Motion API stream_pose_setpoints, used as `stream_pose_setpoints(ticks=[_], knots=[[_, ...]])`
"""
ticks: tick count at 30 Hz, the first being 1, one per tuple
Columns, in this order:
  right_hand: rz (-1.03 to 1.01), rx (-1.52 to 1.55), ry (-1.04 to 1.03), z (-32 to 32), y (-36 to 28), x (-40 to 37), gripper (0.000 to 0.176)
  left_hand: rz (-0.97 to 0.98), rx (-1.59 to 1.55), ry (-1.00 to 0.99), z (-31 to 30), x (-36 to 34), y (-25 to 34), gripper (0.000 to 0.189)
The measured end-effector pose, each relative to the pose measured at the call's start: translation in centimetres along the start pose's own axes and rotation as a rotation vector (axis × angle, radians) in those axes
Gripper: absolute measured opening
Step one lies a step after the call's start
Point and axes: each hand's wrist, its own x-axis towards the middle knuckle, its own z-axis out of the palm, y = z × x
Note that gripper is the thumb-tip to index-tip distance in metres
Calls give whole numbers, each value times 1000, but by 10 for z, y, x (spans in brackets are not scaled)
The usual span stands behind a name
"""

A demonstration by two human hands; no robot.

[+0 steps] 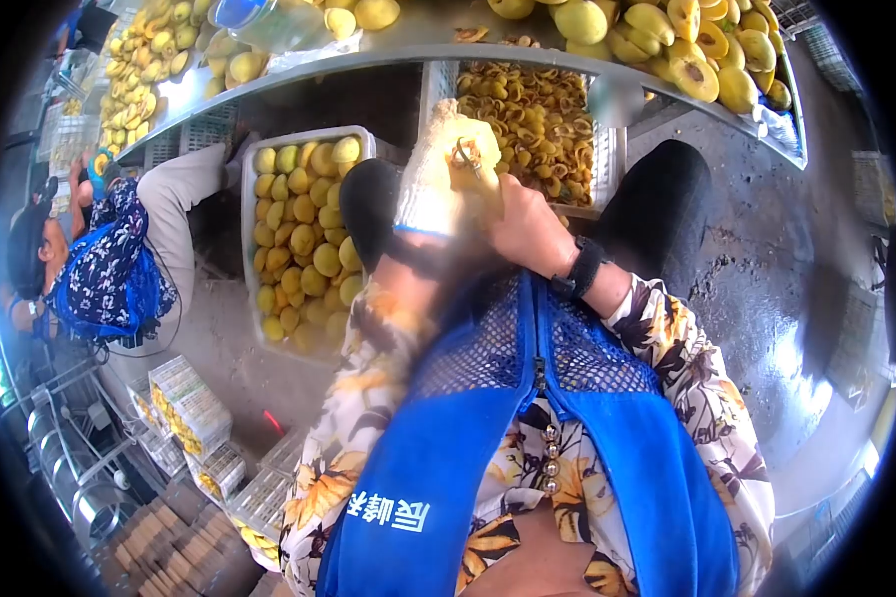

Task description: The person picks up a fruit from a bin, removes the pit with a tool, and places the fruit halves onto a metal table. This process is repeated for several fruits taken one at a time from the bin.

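L hand point(431, 189), in a pale knit glove w/ blue cuff edge: closed round a yellow fruit point(482, 137), fingers wrapped at its side. Fruit in L hand, approx. centre of view, over the gap between the knees, below the table rim. Glare on fruit + glove; exact finger placement can't be told.

R hand point(530, 227), bare, black band point(579, 267) on wrist: fist shut on handle of a small tool point(489, 195). Tool's curved metal end at the fruit's brown middle; whether it cuts in, can't tell.

Directly behind hands, partly under table: scraps crate point(610, 164), full of brown-yellow cut pcs. To its L, on floor: fruit crate point(250, 231), pale, filled w/ yellow-green fruit, L of the wearer's L knee.

Table point(368, 59) curves across top of view. R part: heap of fruit point(694, 77), some cut open w/ brown centres. L part: more yellow fruit, loose; blue-and-clear tub point(241, 14) nr top edge.

Far L: co-worker point(110, 261), seated at table, dark floral top + blue apron, light trousers; hands nr table edge, apart from wearer's.

Lower L: stacked crates point(191, 406), yellow contents showing. Floor R of wearer's R knee wet, shiny.
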Motion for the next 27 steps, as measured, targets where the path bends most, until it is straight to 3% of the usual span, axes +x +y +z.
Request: stream_pose_setpoints(ticks=[2, 3, 6, 7, 10, 13, 14, 15, 16, 17, 18, 20, 22, 24, 26, 27], knots=[[-12, -14, 16, 3, 3, 0, 24, -48, -3, -132, -6, 5, -1, 19], [-32, -29, 37, 6, 6, 0, 24, -8, 2, -2, 4, 3, -2, 21], [21, 6, 20, 4, -1, 0, 25, 276, 298, 52, 8, 6, -4, 28], [57, 32, 1, 2, -3, 0, 25, 260, 285, 72, 11, 8, -5, 28], [-139, -25, 100, 17, 17, 3, 25, 213, 244, 144, 18, 10, -4, 26], [255, 106, -94, -3, -25, -1, 22, 40, 277, 116, 19, 8, 2, 24], [206, 100, -120, -1, -19, 0, 19, 144, 360, 17, 21, 2, 4, 24], [146, 94, -164, 1, -6, 1, 15, 532, 735, -39, 7, 10, -4, 24], [82, 89, -224, 4, 3, 5, 12, 789, 1094, -78, 0, 14, -3, 25], [240, 206, -237, 1, -8, 4, 8, 1096, 1416, -30, -6, 18, -2, 26], [404, 312, -244, -4, -22, 2, 6, 1257, 1723, 6, 0, 16, 6, 27], [510, 544, -245, -4, -30, -1, 7, 526, 593, -40, -7, 19, -8, 25], [553, 575, -273, -2, -29, -2, 14, 118, 613, 5, 1, 9, 8, 26], [562, 602, -295, -1, -29, -3, 15, 464, 829, -30, -11, 11, 1, 38], [603, 644, -329, -1, -24, -2, 14, 213, 1017, 229, 16, -3, 14, 43], [624, 666, -343, -2, -22, -1, 14, 475, 1333, 252, 16, -6, 16, 45]])
